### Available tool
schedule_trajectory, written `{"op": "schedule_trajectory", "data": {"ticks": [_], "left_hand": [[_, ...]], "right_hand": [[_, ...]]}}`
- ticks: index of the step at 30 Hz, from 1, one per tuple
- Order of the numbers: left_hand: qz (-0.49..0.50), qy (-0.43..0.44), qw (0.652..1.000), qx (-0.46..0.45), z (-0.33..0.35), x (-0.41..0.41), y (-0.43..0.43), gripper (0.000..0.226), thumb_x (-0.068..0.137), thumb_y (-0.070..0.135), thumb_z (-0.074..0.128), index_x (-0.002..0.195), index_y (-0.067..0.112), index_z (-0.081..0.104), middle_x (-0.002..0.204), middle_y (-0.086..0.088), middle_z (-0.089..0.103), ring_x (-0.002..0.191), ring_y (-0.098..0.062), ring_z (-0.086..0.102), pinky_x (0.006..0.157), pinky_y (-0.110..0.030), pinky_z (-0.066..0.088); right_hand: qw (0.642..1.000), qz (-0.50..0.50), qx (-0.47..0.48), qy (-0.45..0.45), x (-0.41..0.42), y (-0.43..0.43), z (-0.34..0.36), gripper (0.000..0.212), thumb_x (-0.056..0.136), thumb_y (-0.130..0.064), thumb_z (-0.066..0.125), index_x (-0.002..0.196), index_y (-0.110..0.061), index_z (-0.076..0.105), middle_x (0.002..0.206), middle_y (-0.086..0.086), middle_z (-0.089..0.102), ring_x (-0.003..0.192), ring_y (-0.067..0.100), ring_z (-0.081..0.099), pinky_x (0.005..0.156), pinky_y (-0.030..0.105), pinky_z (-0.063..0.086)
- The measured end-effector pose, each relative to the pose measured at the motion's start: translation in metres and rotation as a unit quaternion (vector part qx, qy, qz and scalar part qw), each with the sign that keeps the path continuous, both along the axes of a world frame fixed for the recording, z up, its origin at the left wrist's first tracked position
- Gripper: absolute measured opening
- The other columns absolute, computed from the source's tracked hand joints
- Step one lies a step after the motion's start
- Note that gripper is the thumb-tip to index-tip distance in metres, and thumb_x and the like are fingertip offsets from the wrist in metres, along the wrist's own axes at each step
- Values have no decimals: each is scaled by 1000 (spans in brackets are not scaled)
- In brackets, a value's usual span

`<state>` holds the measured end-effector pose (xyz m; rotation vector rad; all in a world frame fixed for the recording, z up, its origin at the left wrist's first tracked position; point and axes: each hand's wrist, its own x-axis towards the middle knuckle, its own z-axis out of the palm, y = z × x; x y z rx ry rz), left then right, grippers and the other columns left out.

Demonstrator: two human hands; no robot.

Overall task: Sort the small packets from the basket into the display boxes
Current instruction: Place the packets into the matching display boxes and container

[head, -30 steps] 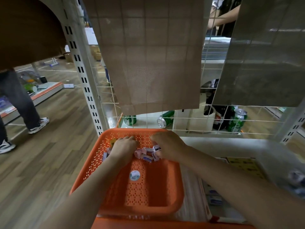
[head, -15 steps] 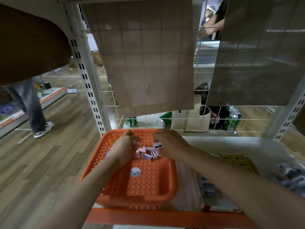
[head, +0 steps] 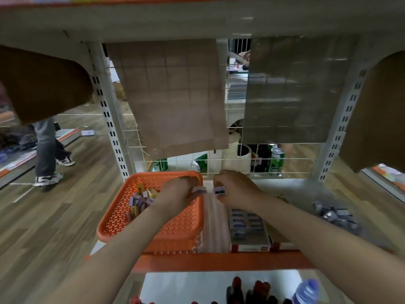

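Note:
An orange perforated basket (head: 122, 213) stands on the shelf at the left, with several small pink and yellow packets (head: 140, 199) heaped in its far left corner. My left hand (head: 178, 190) hovers over the basket's right rim, pinching a small pink packet (head: 200, 189). My right hand (head: 235, 189) is just right of the basket, closed on another small packet (head: 218, 190). Below my right hand sits a display box (head: 249, 244) with rows of blue-and-white packets in it. A loose pile of grey packets (head: 335, 216) lies farther right on the shelf.
The orange shelf edge (head: 219, 261) runs across the front, with bottles (head: 247, 291) on the shelf below. A wire grid back (head: 241, 159) with hanging card sheets closes the rear; green cans (head: 276, 159) stand behind it. A person's legs (head: 47, 154) are on the wooden floor at the left.
Both hands have lifted out of the basket and moved right, each with a small packet. The view has pulled back and tilted, showing the shelf above and the one below.

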<state>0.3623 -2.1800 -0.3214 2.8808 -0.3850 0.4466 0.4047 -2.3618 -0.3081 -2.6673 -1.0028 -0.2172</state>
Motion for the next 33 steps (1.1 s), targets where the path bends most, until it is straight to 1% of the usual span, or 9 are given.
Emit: {"op": "schedule_trajectory", "data": {"ticks": [9,15,17,19,22,25,28,30,33], "left_hand": [[-62,6,998,25,-4,-7,-78,29,99,33,41,118,11,44,104,-8,64,92,-27,62,63,-27,37],[-74,26,995,61,-18,0,-118,35,101,35,33,129,14,35,113,-7,61,93,-26,61,74,-37,52],[-78,22,996,46,-23,3,-129,35,102,35,31,130,15,36,107,-5,60,88,-22,59,67,-26,48],[-79,43,996,9,-28,6,-140,36,101,36,28,124,13,42,99,-6,62,85,-24,58,68,-26,43],[-87,32,996,17,-36,10,-152,38,101,38,26,126,15,42,106,-8,63,92,-26,60,76,-34,43],[-114,11,993,22,-43,11,-160,39,102,35,31,136,15,32,117,-4,60,99,-21,60,77,-24,44],[-124,18,990,61,-42,12,-167,39,102,33,33,135,14,31,117,-5,61,98,-20,61,79,-30,51],[-120,18,990,67,-41,13,-171,38,102,34,33,135,14,32,117,-5,61,98,-21,61,77,-30,49],[-121,23,990,74,-42,11,-173,40,102,33,31,137,14,30,118,-6,61,98,-21,61,72,-28,45]], "right_hand": [[997,-70,-24,20,-14,-92,1,16,83,-24,66,93,-17,55,98,-1,54,90,18,52,76,33,45],[992,-116,-27,29,-13,-158,-11,10,83,-22,64,89,-19,56,88,-6,49,83,15,51,70,30,40],[989,-139,-45,15,-11,-183,-12,7,82,-21,62,86,-20,56,85,-7,50,80,13,50,67,27,35],[986,-158,-52,18,-11,-207,-15,12,80,-19,62,78,-22,50,84,-5,52,81,16,54,67,28,38],[978,-198,-51,31,-12,-237,-17,19,79,-20,66,77,-24,48,87,-7,49,87,18,55,68,29,40],[970,-233,-67,30,-12,-257,-19,18,79,-19,66,76,-23,49,81,-8,42,79,14,49,63,27,33],[962,-259,-74,43,-9,-270,-23,17,80,-20,66,80,-24,49,81,-9,42,80,12,47,64,26,33],[956,-275,-84,53,-8,-275,-26,14,82,-21,66,91,-24,55,94,-3,50,93,17,54,71,27,40],[948,-287,-109,77,-9,-274,-28,36,85,-27,65,120,-22,55,120,0,53,112,18,53,87,28,43]]}}
